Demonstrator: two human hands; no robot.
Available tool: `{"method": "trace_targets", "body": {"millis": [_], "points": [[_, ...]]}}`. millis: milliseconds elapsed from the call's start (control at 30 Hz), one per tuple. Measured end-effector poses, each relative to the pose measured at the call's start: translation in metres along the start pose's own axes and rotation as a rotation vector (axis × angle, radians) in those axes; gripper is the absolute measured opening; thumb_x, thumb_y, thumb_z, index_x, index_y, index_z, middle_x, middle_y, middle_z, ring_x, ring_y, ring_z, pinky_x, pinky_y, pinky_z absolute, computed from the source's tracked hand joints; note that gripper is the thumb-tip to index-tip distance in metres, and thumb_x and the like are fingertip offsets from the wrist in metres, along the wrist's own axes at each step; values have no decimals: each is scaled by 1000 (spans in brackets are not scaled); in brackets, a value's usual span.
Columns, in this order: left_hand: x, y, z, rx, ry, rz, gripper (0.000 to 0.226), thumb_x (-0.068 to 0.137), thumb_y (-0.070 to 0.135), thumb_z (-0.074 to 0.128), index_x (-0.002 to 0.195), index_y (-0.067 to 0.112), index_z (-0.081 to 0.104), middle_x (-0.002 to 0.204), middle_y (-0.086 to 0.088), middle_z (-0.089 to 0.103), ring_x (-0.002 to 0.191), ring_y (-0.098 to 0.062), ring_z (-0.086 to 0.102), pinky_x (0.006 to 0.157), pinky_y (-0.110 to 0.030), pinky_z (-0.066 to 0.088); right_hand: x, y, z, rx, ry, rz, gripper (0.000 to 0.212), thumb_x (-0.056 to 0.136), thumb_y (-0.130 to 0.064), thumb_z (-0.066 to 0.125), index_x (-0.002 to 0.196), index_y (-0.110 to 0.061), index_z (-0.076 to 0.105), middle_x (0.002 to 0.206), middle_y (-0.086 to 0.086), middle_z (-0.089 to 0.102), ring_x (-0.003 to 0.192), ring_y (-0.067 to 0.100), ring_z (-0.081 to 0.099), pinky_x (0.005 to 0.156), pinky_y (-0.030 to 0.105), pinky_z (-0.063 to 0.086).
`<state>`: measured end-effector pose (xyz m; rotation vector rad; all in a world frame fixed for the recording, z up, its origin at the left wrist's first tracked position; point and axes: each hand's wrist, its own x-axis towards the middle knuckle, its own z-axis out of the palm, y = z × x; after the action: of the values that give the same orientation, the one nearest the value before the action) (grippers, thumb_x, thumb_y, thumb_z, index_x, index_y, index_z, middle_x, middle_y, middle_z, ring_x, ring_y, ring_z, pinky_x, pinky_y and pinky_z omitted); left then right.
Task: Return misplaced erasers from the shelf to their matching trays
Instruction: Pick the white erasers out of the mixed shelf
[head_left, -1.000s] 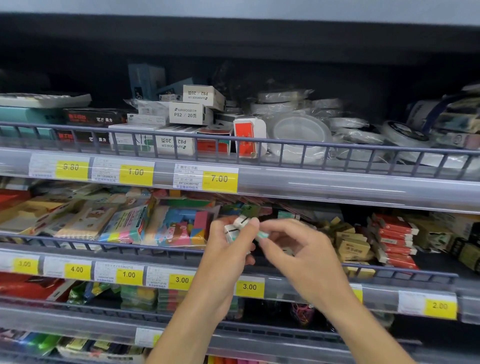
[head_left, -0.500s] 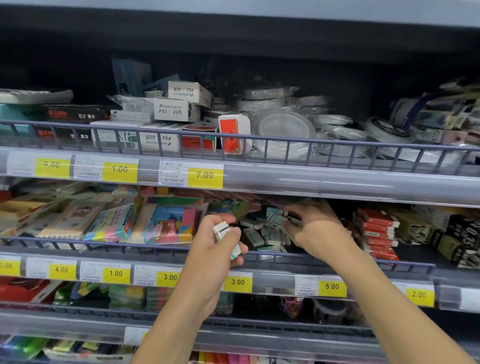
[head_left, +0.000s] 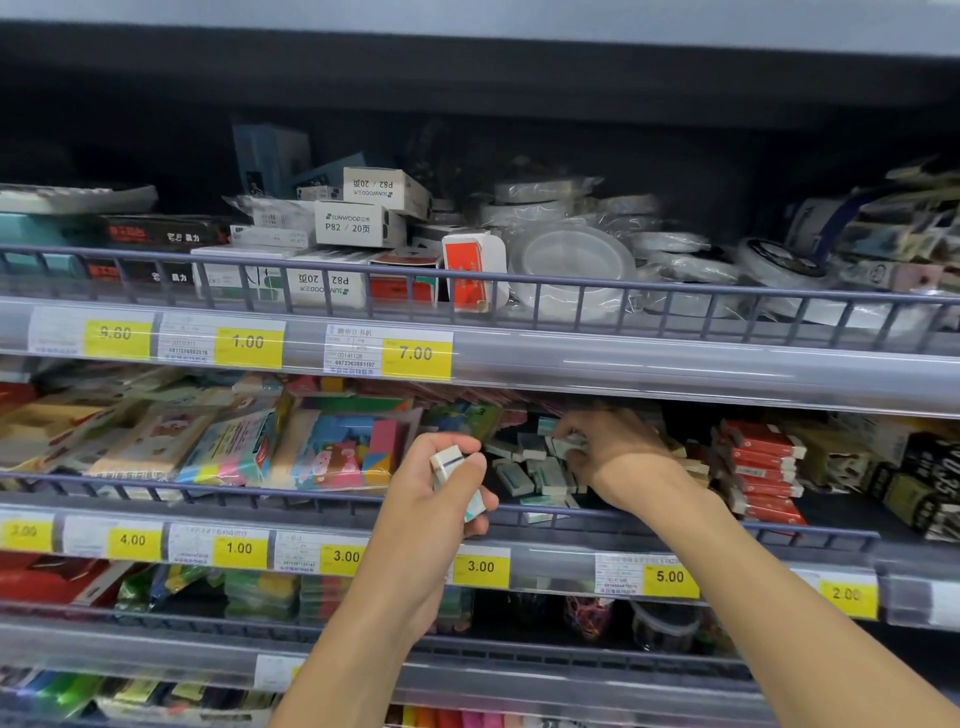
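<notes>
My left hand (head_left: 434, 491) hovers in front of the middle shelf and grips a small bunch of white erasers (head_left: 448, 464), one with a dark stripe and one with a teal end. My right hand (head_left: 610, 449) reaches into the shelf section that holds a heap of loose white and teal erasers (head_left: 524, 470). Its fingers pinch one white eraser (head_left: 567, 446) at the top of that heap. The tray under the heap is mostly hidden by the erasers and my right hand.
A wire rail (head_left: 291, 496) runs along the shelf front. Colourful sticky-note packs (head_left: 343, 449) lie left of the heap, red boxes (head_left: 758, 467) to its right. Yellow price tags (head_left: 480, 566) line the shelf edge. The upper shelf holds white boxes (head_left: 358, 224) and tape rolls (head_left: 571, 260).
My right hand left my left hand, moved right into the eraser heap and now pinches an eraser there. My left hand stayed in front of the shelf with its erasers.
</notes>
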<state>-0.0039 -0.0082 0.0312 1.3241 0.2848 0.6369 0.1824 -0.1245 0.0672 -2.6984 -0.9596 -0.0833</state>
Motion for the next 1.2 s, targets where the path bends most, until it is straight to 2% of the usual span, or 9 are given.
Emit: {"method": "trace_targets", "body": {"millis": [167, 300, 433, 600, 733, 833, 933, 1067, 1200], "points": [[-2, 0, 5, -60, 23, -11, 7, 98, 40, 67, 93, 36, 70, 70, 12, 64, 73, -11, 61, 65, -23, 53, -25, -1, -2, 480, 269, -55, 23, 89, -31, 72, 112, -32, 68, 100, -9, 73, 90, 15, 68, 79, 33, 57], [-5, 1, 13, -105, 38, -10, 45, 74, 62, 74, 107, 32, 68, 91, 6, 70, 81, -9, 67, 73, -27, 58, -62, -23, 1, 1038, 126, -297, 28, 83, -25, 79, 109, -30, 72, 101, -10, 75, 92, 13, 71, 78, 27, 59], [-10, 4, 18, -139, 11, 4, 63, 72, 64, 76, 119, 25, 61, 117, -7, 74, 109, -25, 72, 95, -48, 58, -86, -46, 8, 1187, 37, -436, 24, 90, -21, 75, 113, -25, 73, 107, -2, 75, 95, 16, 72, 79, 27, 59], [-11, 8, 18, -204, 28, 55, 38, 83, 39, 76, 112, 18, 63, 95, -5, 75, 89, -23, 75, 70, -31, 61, -92, -59, 14, 1007, 159, -446, 20, 92, -26, 71, 109, -37, 74, 109, -8, 67, 99, 15, 66, 83, 38, 58], [-13, 6, 11, -176, 37, 75, 3, 98, 16, 67, 99, 15, 65, 84, -5, 67, 78, -21, 68, 62, -30, 56, -89, -56, 14, 949, 10, -488, 25, 85, -46, 72, 110, -46, 73, 107, -12, 61, 97, 13, 61, 85, 32, 55], [-11, 5, 4, -184, 96, 55, 14, 94, 7, 68, 87, 20, 67, 88, -6, 63, 76, -18, 64, 62, -30, 57, -72, -42, 11, 1010, 42, -457, 19, 87, -35, 73, 105, -36, 77, 100, -13, 72, 93, 9, 67, 81, 23, 54], [-10, 5, -3, -193, 138, 49, 26, 92, 2, 68, 78, 24, 69, 93, -10, 59, 78, -19, 65, 64, -31, 59, -38, -25, 14, 816, 247, -173, 12, 90, -23, 70, 90, -33, 75, 87, -18, 74, 78, -2, 66, 71, 14, 49], [-11, 6, -8, -227, 126, 51, 26, 94, 1, 67, 81, 22, 72, 105, -12, 66, 89, -25, 77, 65, -30, 60, 2, -22, 15, 318, 50, 39, 13, 92, -42, 64, 98, -33, 70, 107, -7, 72, 100, 18, 66, 87, 31, 54], [-10, 5, -9, -241, 138, 53, 27, 93, -1, 67, 83, 23, 75, 97, -7, 69, 92, -28, 78, 65, -31, 61, 17, -33, 19, 76, -32, 45, 36, 88, -55, 60, 98, -23, 72, 103, 1, 72, 89, 22, 64, 79, 31, 53]]}}
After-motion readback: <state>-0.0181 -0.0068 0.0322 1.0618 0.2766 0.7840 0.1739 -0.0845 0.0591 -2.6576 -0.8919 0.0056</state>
